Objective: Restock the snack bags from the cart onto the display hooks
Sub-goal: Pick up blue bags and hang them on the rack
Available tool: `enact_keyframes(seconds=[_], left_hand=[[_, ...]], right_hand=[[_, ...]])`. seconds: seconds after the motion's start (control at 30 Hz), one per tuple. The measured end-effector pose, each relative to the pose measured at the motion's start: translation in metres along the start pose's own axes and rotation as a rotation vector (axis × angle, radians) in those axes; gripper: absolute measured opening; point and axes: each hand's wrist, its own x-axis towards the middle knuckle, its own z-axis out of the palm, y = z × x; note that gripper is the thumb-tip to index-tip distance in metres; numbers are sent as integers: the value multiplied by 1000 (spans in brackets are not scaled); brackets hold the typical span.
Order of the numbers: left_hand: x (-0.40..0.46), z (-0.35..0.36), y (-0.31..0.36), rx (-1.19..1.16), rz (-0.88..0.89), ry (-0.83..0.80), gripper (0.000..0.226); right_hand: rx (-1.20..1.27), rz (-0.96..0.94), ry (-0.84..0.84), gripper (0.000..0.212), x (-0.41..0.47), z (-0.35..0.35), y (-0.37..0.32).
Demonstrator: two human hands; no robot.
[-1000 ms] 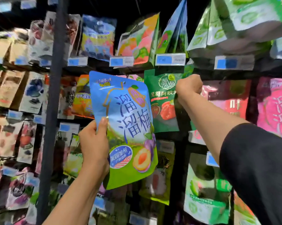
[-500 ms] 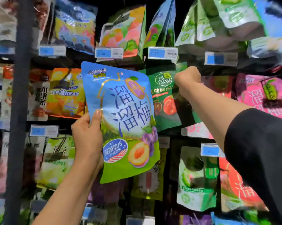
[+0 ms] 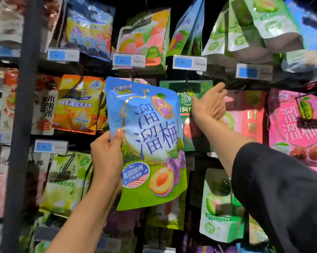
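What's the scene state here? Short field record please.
setting: hanging snack display, price tags below the upper row
left hand: grip on left edge of blue plum snack bag, thumb on its front
bag: upright, top near a hook, not seen threaded
right hand: raised at green snack bag, fingers at its right side
cart: not in view

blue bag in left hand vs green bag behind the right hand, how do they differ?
The blue bag is gripped by the left hand in front of the display; the green bag hangs on the rack. Blue shows its full face; green is partly hidden by blue and the right hand. Both are flat printed snack pouches.
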Motion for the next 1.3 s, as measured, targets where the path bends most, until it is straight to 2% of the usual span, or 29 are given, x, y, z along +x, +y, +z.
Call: enact_keyframes(seconds=[0.07,0.17,0.27,0.43,0.63,0.77,0.9,1.0,1.1,1.13,1.3], left_hand=[[-1,-3,-5,17,-8,10,21],[-4,-11,-15,39,-35,33,20],[-7,-18,-24,47,-43,60,22],[-16,-20,-39,107,-90,110,35],[-32,-21,-47,60,-202,103,29],[-49,-22,-46,32,-255,94,27],[-71,-20,-41,15,-280,75,21],[-85,-17,-37,20,-288,46,21],[-103,-4,-32,-34,-328,14,21],[-109,2,-30,-47,-338,-11,21],[-140,42,-33,-100,-407,-151,20]], right_hand=[[-87,-278,53,75,-18,12,12],[-171,-498,-145,77,-36,29,29],[-249,-535,-327,85,-38,39,42],[-323,-511,-380,90,-27,60,43],[-408,-528,-324,87,-25,86,53],[-445,-564,-387,85,-25,84,56],[-238,-565,-470,73,-24,64,68],[121,-580,-441,55,-45,37,84],[466,-505,-449,48,-77,-3,106],[535,-437,-445,46,-88,-17,116],[827,131,-496,19,-112,-75,171]])
